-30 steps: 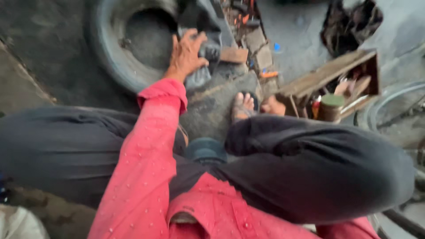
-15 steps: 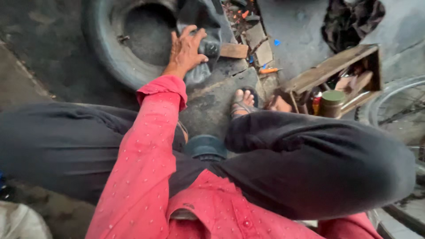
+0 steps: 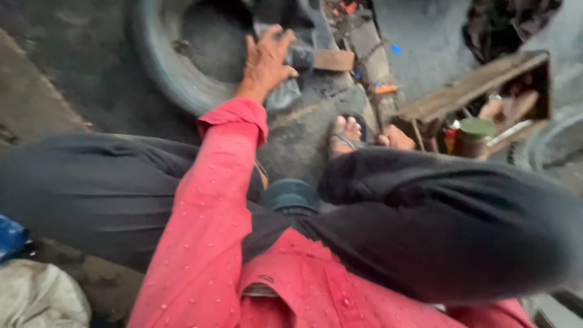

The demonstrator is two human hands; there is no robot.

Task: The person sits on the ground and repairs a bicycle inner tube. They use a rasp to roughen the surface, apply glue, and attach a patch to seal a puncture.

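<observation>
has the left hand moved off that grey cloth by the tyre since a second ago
No. The left hand rests on the grey cloth beside the tyre, as before; only the camera shifted.

Left hand (image 3: 265, 59): fingers spread, palm down on a crumpled grey cloth (image 3: 280, 91).
Beside the grip: dark rubber tyre (image 3: 161, 67) to its left, touching the cloth.
Right of the grip: open wooden toolbox (image 3: 486, 100), well apart.
Right hand: not seen.

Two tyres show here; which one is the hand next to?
The big tyre at upper left, lying flat beside the left hand. The other tyre is at the right edge, past the wooden box.
</observation>
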